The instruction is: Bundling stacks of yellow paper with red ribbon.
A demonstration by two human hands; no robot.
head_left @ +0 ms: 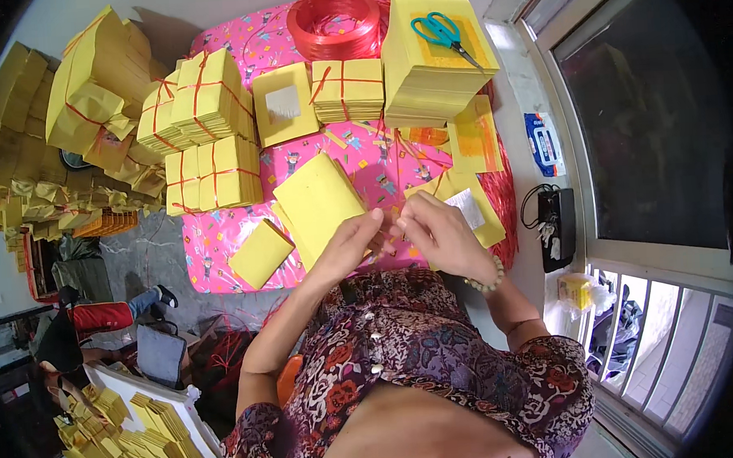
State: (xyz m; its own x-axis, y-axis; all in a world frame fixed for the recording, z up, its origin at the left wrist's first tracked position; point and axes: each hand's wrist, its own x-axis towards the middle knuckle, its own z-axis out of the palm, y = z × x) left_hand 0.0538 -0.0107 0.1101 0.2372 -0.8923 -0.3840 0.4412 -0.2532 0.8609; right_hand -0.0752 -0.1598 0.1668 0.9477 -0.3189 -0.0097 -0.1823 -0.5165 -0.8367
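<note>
My left hand [355, 239] and my right hand [443, 232] are close together over the near edge of the table, fingertips almost meeting. Both have their fingers curled and pinched; whatever they may hold is too small or hidden to make out. Under and beyond the left hand lie large yellow paper envelopes [319, 200], with a smaller folded yellow envelope [262, 253] to their left. Beyond the right hand, more yellow paper with a white label [467, 208] lies flat. A beaded bracelet [489, 276] circles my right wrist.
Tied yellow bundles [214, 172] stand at the left of the pink table cover [218, 237]. At the back are a coil of red strapping [333, 23] and a tall yellow stack [430, 93] carrying teal-handled scissors [439, 31]. A person [98, 318] is at the far left.
</note>
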